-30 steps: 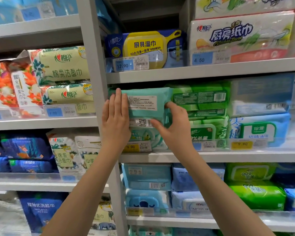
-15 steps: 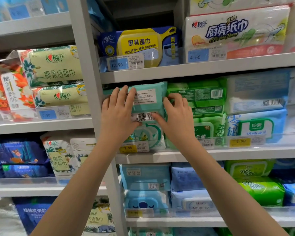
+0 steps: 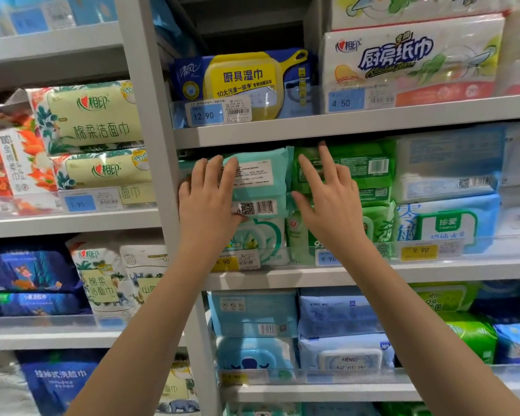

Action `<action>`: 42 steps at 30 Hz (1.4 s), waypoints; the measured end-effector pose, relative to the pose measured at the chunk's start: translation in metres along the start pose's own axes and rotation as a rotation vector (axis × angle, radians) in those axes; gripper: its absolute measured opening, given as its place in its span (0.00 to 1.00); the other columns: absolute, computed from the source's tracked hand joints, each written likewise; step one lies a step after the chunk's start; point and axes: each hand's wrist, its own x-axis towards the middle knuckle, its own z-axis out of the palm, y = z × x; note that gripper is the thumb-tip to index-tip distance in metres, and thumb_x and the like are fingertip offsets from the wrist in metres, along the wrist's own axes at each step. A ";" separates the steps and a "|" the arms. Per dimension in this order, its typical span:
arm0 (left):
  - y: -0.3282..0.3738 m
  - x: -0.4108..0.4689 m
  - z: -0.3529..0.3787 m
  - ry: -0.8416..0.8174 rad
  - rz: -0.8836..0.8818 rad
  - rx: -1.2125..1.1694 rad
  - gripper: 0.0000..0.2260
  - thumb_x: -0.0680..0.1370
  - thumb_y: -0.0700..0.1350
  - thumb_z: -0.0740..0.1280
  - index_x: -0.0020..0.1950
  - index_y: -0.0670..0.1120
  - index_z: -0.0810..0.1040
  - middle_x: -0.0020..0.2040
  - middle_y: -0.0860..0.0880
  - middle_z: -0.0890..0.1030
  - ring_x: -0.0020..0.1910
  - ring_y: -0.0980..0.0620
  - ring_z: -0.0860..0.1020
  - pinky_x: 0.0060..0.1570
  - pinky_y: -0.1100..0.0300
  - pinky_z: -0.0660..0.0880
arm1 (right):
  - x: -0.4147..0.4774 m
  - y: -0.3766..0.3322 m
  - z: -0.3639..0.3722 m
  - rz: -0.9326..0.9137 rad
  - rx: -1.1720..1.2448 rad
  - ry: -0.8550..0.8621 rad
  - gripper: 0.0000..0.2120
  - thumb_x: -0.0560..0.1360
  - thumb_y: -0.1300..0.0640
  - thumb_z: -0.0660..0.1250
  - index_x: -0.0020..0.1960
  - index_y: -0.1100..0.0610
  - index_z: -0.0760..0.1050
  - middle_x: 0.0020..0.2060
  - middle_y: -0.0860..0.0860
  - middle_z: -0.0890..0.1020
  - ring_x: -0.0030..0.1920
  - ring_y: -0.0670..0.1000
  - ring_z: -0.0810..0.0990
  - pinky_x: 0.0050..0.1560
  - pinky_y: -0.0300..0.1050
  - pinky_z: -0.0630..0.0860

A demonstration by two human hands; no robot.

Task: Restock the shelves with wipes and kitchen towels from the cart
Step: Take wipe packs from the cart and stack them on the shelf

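Note:
A teal pack of wipes (image 3: pixel 261 181) lies on top of another pack (image 3: pixel 261 238) at the left end of the middle shelf (image 3: pixel 312 276), its white label and barcode facing me. My left hand (image 3: pixel 207 202) presses flat against the pack's left side with straight fingers. My right hand (image 3: pixel 327 202) is spread open just right of it, over the green wipes packs (image 3: pixel 370 172), fingers apart and holding nothing. The cart is out of view.
A grey upright post (image 3: pixel 150 145) divides two shelf bays. Above sit a blue-and-yellow kitchen wipes pack (image 3: pixel 246 82) and kitchen towels (image 3: pixel 412 58). Blue packs (image 3: pixel 448 217) fill the right; more wipes (image 3: pixel 252 313) sit below. Face-towel packs (image 3: pixel 93 115) fill the left bay.
My right hand has let go of the teal pack and moved right and up, fingers spread. The pack now sits further in on the stack; my left hand stays pressed on it.

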 end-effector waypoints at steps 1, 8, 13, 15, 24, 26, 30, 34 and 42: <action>0.001 0.000 -0.002 -0.024 0.003 -0.002 0.46 0.63 0.62 0.76 0.73 0.49 0.56 0.73 0.44 0.64 0.71 0.41 0.61 0.63 0.41 0.66 | 0.003 0.002 -0.001 0.002 -0.022 -0.003 0.28 0.75 0.48 0.66 0.73 0.56 0.66 0.74 0.60 0.64 0.60 0.65 0.71 0.52 0.57 0.72; 0.030 -0.003 0.002 0.101 0.137 0.022 0.46 0.63 0.63 0.75 0.75 0.54 0.57 0.75 0.42 0.63 0.70 0.30 0.62 0.61 0.28 0.63 | 0.009 0.008 -0.002 -0.006 -0.049 -0.010 0.33 0.71 0.52 0.71 0.73 0.55 0.65 0.72 0.60 0.66 0.60 0.66 0.70 0.55 0.59 0.71; 0.030 -0.003 0.007 0.139 0.318 0.101 0.42 0.63 0.59 0.76 0.74 0.57 0.61 0.76 0.39 0.60 0.71 0.29 0.60 0.61 0.25 0.60 | 0.010 0.012 -0.004 -0.043 -0.055 -0.019 0.37 0.67 0.50 0.75 0.72 0.56 0.66 0.70 0.61 0.67 0.57 0.65 0.71 0.55 0.58 0.72; 0.029 0.001 0.007 0.109 0.314 0.123 0.42 0.62 0.59 0.77 0.73 0.56 0.64 0.75 0.38 0.61 0.71 0.29 0.61 0.60 0.25 0.61 | 0.009 0.015 -0.005 -0.060 -0.064 -0.038 0.41 0.64 0.48 0.77 0.73 0.55 0.65 0.70 0.61 0.67 0.57 0.65 0.71 0.54 0.58 0.73; 0.027 0.011 0.014 0.079 0.266 0.089 0.39 0.62 0.55 0.79 0.71 0.53 0.69 0.73 0.39 0.66 0.70 0.32 0.64 0.60 0.26 0.61 | -0.008 0.023 0.001 -0.090 -0.180 0.059 0.39 0.63 0.44 0.78 0.70 0.55 0.71 0.68 0.58 0.72 0.52 0.64 0.76 0.45 0.55 0.75; 0.029 0.017 0.017 0.070 0.248 0.094 0.38 0.62 0.54 0.80 0.70 0.52 0.71 0.71 0.39 0.68 0.69 0.33 0.66 0.59 0.26 0.63 | -0.015 0.027 0.005 -0.106 -0.207 0.101 0.34 0.65 0.45 0.77 0.66 0.56 0.74 0.69 0.57 0.72 0.52 0.62 0.77 0.44 0.54 0.75; 0.031 0.019 0.027 0.109 0.250 0.085 0.36 0.62 0.52 0.80 0.68 0.50 0.73 0.69 0.39 0.69 0.68 0.38 0.64 0.60 0.26 0.62 | -0.022 0.029 0.010 -0.106 -0.232 0.152 0.29 0.64 0.48 0.78 0.62 0.57 0.77 0.69 0.56 0.73 0.52 0.59 0.75 0.45 0.53 0.76; 0.028 0.007 0.032 0.167 0.271 0.061 0.36 0.67 0.50 0.77 0.73 0.46 0.68 0.72 0.40 0.68 0.71 0.38 0.66 0.65 0.32 0.62 | -0.023 0.028 0.016 -0.108 -0.237 0.181 0.28 0.65 0.50 0.78 0.62 0.57 0.76 0.69 0.57 0.72 0.54 0.58 0.71 0.46 0.54 0.76; 0.016 -0.002 0.041 0.096 0.292 0.008 0.36 0.74 0.52 0.69 0.76 0.40 0.58 0.77 0.43 0.59 0.76 0.43 0.56 0.72 0.39 0.54 | -0.038 0.019 0.026 -0.097 -0.224 0.153 0.23 0.74 0.54 0.67 0.68 0.58 0.72 0.71 0.60 0.68 0.63 0.64 0.73 0.61 0.59 0.72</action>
